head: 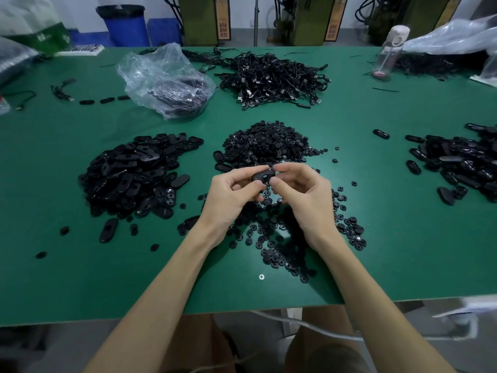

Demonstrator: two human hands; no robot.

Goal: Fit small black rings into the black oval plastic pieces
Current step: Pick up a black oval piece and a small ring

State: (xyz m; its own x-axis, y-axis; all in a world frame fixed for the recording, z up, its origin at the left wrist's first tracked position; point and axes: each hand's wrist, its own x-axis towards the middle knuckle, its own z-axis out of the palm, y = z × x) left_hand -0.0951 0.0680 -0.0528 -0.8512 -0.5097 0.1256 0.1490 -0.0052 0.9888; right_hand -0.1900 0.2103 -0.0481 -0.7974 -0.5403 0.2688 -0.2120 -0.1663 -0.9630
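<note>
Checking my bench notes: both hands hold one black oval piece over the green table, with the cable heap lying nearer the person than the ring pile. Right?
Not quite. The head view shows the cable heap lying farther away than the ring pile. The left hand and right hand do hold one oval piece over the green table.

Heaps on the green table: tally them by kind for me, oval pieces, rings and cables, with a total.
Heaps of black oval plastic pieces: 2, one at left and one at right.
Heap of small black rings: 1, in the middle.
Heaps of black cables: 2, far middle and far right, the latter partly under a clear plastic bag.
Total: 5 heaps.
</note>
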